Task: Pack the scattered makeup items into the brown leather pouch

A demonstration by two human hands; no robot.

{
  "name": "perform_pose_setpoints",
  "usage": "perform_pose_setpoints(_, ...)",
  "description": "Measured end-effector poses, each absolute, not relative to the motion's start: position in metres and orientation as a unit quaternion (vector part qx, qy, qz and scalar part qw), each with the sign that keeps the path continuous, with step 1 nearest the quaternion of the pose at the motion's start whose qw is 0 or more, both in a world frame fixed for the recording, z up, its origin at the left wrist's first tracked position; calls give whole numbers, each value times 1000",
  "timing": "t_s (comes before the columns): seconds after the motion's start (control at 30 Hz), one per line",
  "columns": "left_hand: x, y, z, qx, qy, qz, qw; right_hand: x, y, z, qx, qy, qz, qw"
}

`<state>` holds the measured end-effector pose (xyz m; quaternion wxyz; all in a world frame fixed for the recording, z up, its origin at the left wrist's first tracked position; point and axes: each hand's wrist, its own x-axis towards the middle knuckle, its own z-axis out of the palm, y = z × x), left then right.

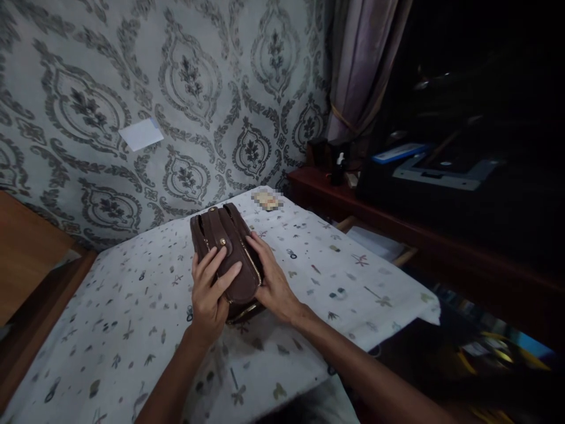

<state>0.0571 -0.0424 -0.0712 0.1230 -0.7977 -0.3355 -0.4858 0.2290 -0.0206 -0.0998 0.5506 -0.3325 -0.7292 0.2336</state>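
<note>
A brown leather bag [238,274] with gold-coloured zippers and a round stud lies on the patterned white tablecloth [145,318]. Its two zipped sides run along either edge, and the far ends look partly unzipped. My left hand [209,294] holds the bag's left side, its fingers laid across the top near the stud. On the opposite side my right hand [273,282] grips the edge by the zipper, with the thumb and fingers against the leather. The bag's underside is hidden.
Beyond the bag, a small pixelated item [267,199] lies near the cloth's far corner. A dark red desk [318,182] holding a small dropper bottle [339,168] stands at the right, with an open drawer [375,241]. The patterned wall [189,141] rises behind; a wooden panel [30,253] stands left.
</note>
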Motion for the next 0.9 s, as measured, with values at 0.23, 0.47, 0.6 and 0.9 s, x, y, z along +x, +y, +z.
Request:
perform_pose_setpoints(0.23, 50, -46, -74, -833, -317, -423, 163, 237, -28, -103, -310, -733, 245, 554)
perform_pose_setpoints(0.47, 45, -44, -73, -848, -303, -391, 191, 242, -38, -99, -325, -678, 317, 578)
perform_pose_setpoints(0.6, 46, -49, -68, -860, -317, -347, 197, 239, -29, -84, -350, -668, 326, 570)
perform_pose_setpoints(0.9, 34, -51, -51, -869, -315, -380, 43, 233, -10, -71, -368, -702, 309, 525)
